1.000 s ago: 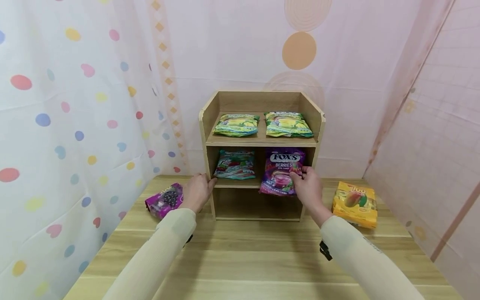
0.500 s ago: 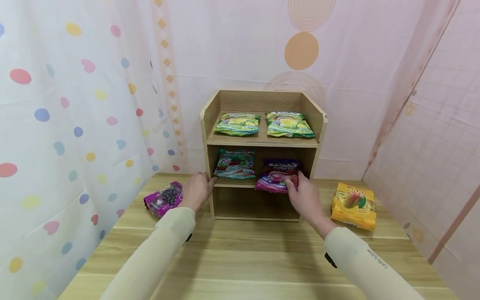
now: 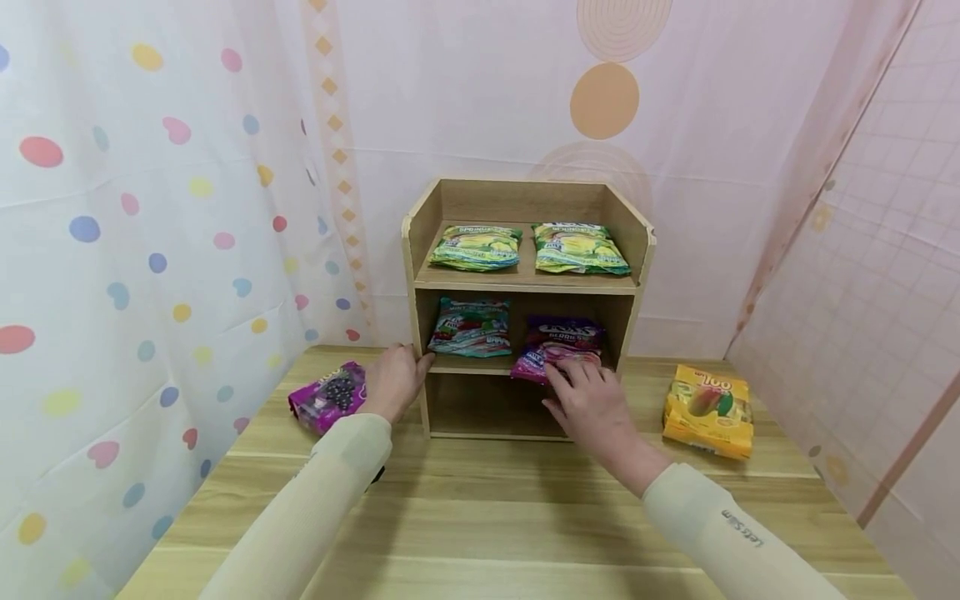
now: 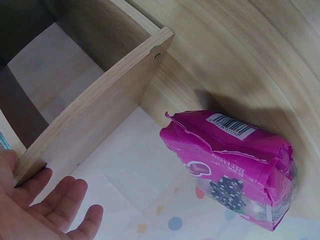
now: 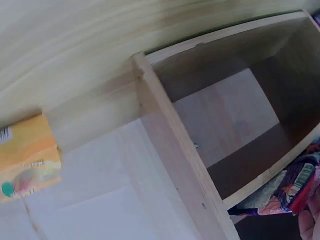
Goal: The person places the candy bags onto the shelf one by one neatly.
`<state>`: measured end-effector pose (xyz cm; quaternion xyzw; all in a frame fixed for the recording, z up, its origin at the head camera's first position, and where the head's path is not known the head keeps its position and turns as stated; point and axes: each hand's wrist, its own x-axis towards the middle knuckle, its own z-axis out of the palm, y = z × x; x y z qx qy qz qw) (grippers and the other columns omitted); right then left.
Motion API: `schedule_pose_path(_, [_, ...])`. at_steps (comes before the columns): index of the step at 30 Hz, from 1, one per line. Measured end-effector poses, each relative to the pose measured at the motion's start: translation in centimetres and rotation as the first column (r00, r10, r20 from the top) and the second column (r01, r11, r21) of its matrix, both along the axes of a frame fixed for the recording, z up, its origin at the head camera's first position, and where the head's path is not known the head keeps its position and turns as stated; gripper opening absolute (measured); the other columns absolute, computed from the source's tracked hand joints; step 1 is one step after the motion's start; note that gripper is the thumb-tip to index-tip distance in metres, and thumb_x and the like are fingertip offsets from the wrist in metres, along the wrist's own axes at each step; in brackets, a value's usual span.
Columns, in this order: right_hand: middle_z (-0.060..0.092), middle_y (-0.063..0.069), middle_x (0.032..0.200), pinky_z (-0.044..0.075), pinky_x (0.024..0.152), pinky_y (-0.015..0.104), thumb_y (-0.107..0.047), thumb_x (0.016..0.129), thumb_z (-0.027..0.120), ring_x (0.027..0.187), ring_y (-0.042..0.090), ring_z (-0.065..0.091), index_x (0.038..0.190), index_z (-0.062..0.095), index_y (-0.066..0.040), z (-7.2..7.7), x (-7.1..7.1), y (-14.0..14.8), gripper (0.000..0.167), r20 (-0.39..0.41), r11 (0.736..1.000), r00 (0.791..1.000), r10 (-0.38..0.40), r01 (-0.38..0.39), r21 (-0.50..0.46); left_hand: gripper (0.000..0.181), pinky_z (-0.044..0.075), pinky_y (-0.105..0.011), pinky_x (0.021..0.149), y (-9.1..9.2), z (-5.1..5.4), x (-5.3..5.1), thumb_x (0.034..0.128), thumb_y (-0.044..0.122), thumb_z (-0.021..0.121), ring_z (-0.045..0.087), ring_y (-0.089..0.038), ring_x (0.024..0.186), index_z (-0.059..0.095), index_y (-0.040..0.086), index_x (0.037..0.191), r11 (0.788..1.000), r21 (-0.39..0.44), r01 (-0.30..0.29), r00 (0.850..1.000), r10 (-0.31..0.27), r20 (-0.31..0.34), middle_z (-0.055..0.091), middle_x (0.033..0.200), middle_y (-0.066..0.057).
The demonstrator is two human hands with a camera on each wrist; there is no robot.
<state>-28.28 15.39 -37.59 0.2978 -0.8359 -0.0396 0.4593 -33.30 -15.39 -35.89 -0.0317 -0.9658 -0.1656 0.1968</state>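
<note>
My left hand grips the front edge of the left side panel of a small wooden shelf. In the left wrist view, the thumb lies inside that panel and the fingers outside. Fingers of my right hand touch the front of a purple Fox's Berries candy bag on the middle level, its thumb apart below. The bag's lower end leans out over the shelf edge. Left of it lies a teal candy bag. Only fingertips of the right hand show in the right wrist view.
Two yellow-green candy bags lie on the top level. A purple grape-pictured bag stands on the wooden table left of the shelf, a yellow mango-pictured bag right of it. Patterned curtains hang behind.
The purple Berries bag has gone from tilted up to lying lower and deeper on the middle level. My right hand has let go of its side and shifted to its front. The left hand stays.
</note>
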Motion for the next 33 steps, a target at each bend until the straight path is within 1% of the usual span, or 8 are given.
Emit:
schedule_pose_path(2, [0.066, 0.013, 0.102, 0.05, 0.061, 0.041, -0.022, 0.088, 0.075, 0.088, 0.032, 0.063, 0.115, 0.071, -0.009, -0.2, -0.2, 0.1, 0.03, -0.063, 0.999, 0.998, 0.001, 0.003, 0.054, 0.041, 0.049, -0.05, 0.07, 0.0, 0.0, 0.0, 0.101, 0.036, 0.056, 0.064, -0.037, 0.079, 0.06, 0.005, 0.074, 1.0, 0.001, -0.002, 1.0, 0.002, 0.004, 0.062, 0.084, -0.015])
schedule_pose_path(4, [0.065, 0.012, 0.096, 0.047, 0.057, 0.04, -0.011, 0.092, 0.065, 0.084, 0.032, 0.062, 0.109, 0.072, -0.01, -0.2, -0.4, 0.1, 0.019, -0.089, 0.997, 0.996, 0.015, -0.008, 0.075, 0.041, 0.049, -0.05, 0.07, 0.0, 0.0, 0.0, 0.101, 0.036, 0.056, 0.064, -0.037, 0.08, 0.06, 0.005, 0.074, 1.0, 0.003, -0.003, 1.0, 0.003, 0.007, 0.062, 0.084, -0.015])
schedule_pose_path(6, [0.065, 0.012, 0.092, 0.047, 0.055, 0.04, -0.004, 0.094, 0.054, 0.081, 0.032, 0.061, 0.105, 0.073, -0.009, -0.3, -0.7, 0.2, 0.022, -0.105, 0.996, 0.994, 0.029, -0.021, 0.082, 0.041, 0.049, -0.051, 0.07, 0.0, 0.0, 0.0, 0.1011, 0.036, 0.056, 0.064, -0.037, 0.08, 0.061, 0.004, 0.075, 1.0, 0.004, -0.005, 1.0, 0.005, 0.009, 0.062, 0.085, -0.015])
schedule_pose_path(8, [0.065, 0.012, 0.091, 0.047, 0.054, 0.039, -0.002, 0.094, 0.051, 0.079, 0.032, 0.061, 0.103, 0.073, -0.009, -0.2, -1.0, 0.3, 0.025, -0.111, 0.996, 0.993, 0.037, -0.028, 0.082, 0.042, 0.049, -0.05, 0.07, 0.0, 0.1, -0.1, 0.1012, 0.036, 0.056, 0.064, -0.037, 0.08, 0.061, 0.004, 0.074, 1.0, 0.005, -0.006, 1.0, 0.006, 0.012, 0.062, 0.085, -0.015])
schedule_pose_path(12, [0.066, 0.012, 0.094, 0.05, 0.057, 0.04, 0.001, 0.09, 0.062, 0.081, 0.033, 0.063, 0.103, 0.074, -0.009, 0.0, -1.6, 0.6, 0.02, -0.071, 0.998, 0.997, 0.019, -0.015, 0.058, 0.042, 0.049, -0.05, 0.07, 0.0, 0.2, -0.1, 0.1012, 0.037, 0.055, 0.064, -0.036, 0.079, 0.059, 0.005, 0.073, 1.0, 0.007, -0.005, 1.0, 0.005, 0.011, 0.061, 0.084, -0.014])
schedule_pose_path(17, [0.066, 0.013, 0.102, 0.054, 0.063, 0.042, -0.004, 0.086, 0.071, 0.087, 0.033, 0.064, 0.108, 0.071, -0.008, -0.2, -2.0, 0.9, 0.022, -0.004, 0.998, 1.0, -0.027, 0.027, 0.052, 0.043, 0.049, -0.051, 0.071, 0.0, 0.1, -0.1, 0.101, 0.037, 0.056, 0.064, -0.037, 0.08, 0.057, 0.006, 0.072, 1.0, -0.002, -0.004, 1.0, 0.004, 0.021, 0.062, 0.084, -0.015])
schedule_pose_path(26, [0.066, 0.017, 0.105, 0.056, 0.07, 0.045, -0.018, 0.086, 0.07, 0.088, 0.034, 0.066, 0.112, 0.07, -0.001, -1.7, -1.9, 1.2, 0.031, -0.117, 0.998, 0.992, 0.04, -0.034, 0.05, 0.042, 0.049, -0.051, 0.072, 0.2, 0.3, -0.2, 0.1012, 0.039, 0.055, 0.063, -0.036, 0.08, 0.06, 0.005, 0.076, 1.0, 0.004, -0.001, 1.0, 0.001, 0.024, 0.062, 0.086, -0.015])
schedule_pose_path(33, [0.065, 0.019, 0.11, 0.055, 0.077, 0.045, -0.02, 0.083, 0.075, 0.093, 0.035, 0.064, 0.114, 0.069, 0.001, -2.3, -1.8, 1.0, 0.039, -0.074, 0.998, 0.997, -0.001, 0.006, 0.064, 0.042, 0.049, -0.048, 0.069, 0.0, 0.0, 0.0, 0.1012, 0.038, 0.055, 0.061, -0.032, 0.075, 0.059, 0.006, 0.075, 1.0, 0.011, -0.008, 0.999, 0.007, 0.039, 0.06, 0.082, -0.012])
